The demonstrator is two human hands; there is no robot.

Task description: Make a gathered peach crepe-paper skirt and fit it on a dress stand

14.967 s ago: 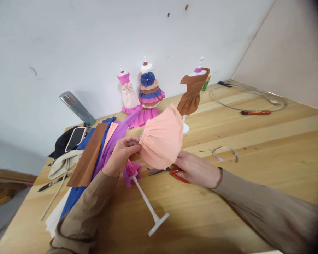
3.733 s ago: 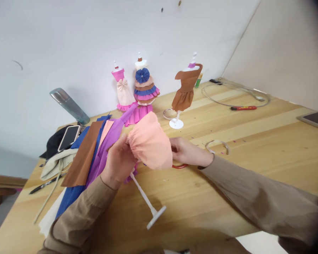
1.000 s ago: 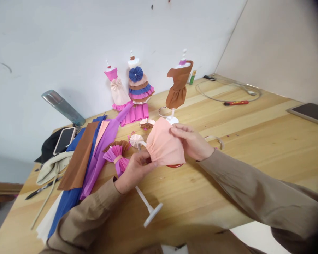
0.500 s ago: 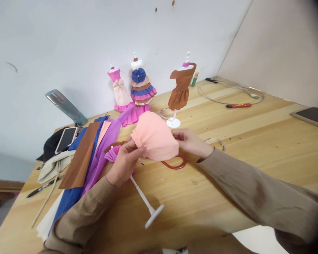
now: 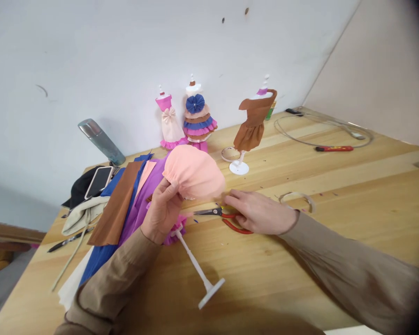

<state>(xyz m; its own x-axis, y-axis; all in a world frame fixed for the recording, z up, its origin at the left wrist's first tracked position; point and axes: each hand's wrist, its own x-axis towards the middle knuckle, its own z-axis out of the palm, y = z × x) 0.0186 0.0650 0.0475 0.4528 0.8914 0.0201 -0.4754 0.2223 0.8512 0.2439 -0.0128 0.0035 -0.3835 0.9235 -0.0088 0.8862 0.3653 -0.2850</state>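
Note:
My left hand pinches the gathered edge of a peach-coloured piece of crepe paper, puffed into a rounded shape. Over the red handles of a pair of scissors is my right hand, bent with its fingers apart; whether it touches the handles is unclear. The scissors lie on the table, blades pointing left. A doll dress stand lies on its side below my left hand, its white pole and round base visible. Pink ruffles show at its upper end, partly hidden by that hand.
Three dressed stands, one in pink, one in tiered ruffles and one in brown, stand behind. Brown crepe paper and other sheets lie left, near a phone. A tape roll and red cutter are right.
My right hand has left the peach paper's edge and moved down to the scissors. The left hand still holds the paper. The view has shifted left.

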